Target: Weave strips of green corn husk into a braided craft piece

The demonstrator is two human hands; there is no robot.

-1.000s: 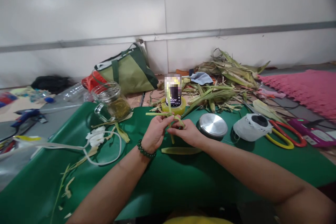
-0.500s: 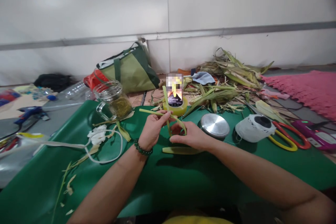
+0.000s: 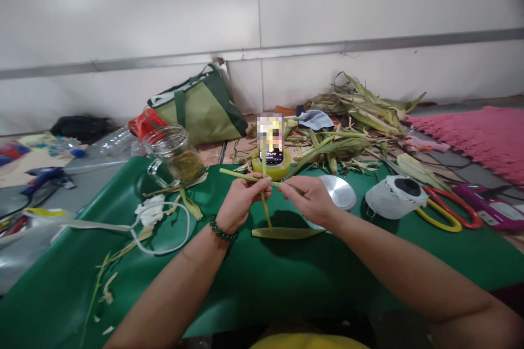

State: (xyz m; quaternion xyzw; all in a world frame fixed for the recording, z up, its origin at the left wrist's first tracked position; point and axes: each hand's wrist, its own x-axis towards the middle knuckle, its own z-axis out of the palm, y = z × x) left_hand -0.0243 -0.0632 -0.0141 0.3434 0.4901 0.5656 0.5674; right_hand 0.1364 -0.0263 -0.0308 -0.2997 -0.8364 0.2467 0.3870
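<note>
Strips of thin yellow-green corn husk [image 3: 262, 191], crossed over each other, sit just above the green table cover [image 3: 266, 283], mid-table. Left hand [image 3: 241, 204] pinches them where they cross, while right hand [image 3: 309, 199] pinches one strip's end between thumb and fingertips. Another flat yellow-green husk piece [image 3: 286, 233] lies right below. Behind them a phone stands in a yellow tape roll [image 3: 272, 166], screen text too small to read. Round steel lid [image 3: 341, 191] sits just beside the right hand, glass mug [image 3: 174, 158] off left.
</note>
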